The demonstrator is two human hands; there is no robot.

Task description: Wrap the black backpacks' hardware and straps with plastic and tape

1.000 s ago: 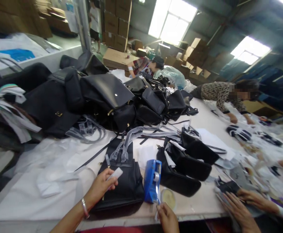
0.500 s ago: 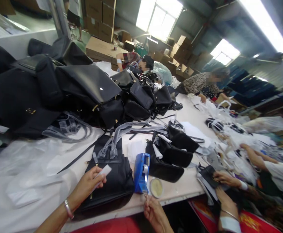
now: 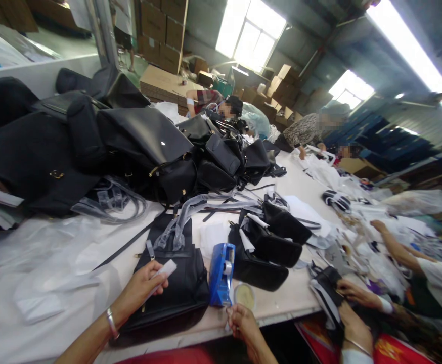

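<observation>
- Black bag [image 3: 183, 290] lying on the table [image 3: 281, 303], right under & just beyond the L hand [image 3: 150, 283]. What's that hand up to tho?

- Grasping a white strip [image 3: 168, 268], fingers curled in on it. The strip pokes out past the fingertips, over the bag. Metal bracelet [image 3: 112, 323] on that wrist btw.

- K, & the R hand [image 3: 242, 322]?

- Fingers bent in, thumb & index pinched on a small pale bit [image 3: 228, 326] by the table's near edge. Can't tell what the bit is, too tiny & blurry tbh.

- What's near it?

- Blue tape dispenser [image 3: 217, 278] just beyond the R hand's fingertips, right beside the bag. Round tub [image 3: 245, 297] w/ yellowish stuff in it, also just past the R hand. Bit farther out from that hand, a bunch of black pouches [image 3: 266, 275] side by side.

- & beyond the L hand?

- Plastic-wrapped straps [image 3: 196, 203], partly on top of the bag, then a big pile of black bags [image 3: 141, 134] past those. Thin crumpled plastic [image 3: 54, 247] spread out left of the L hand.

- Anyone else around?

- Yep, a co-worker's hands [image 3: 357, 296] well off to the right of the R hand, on a dark item [image 3: 325, 283] w/ some grey on it.
</observation>
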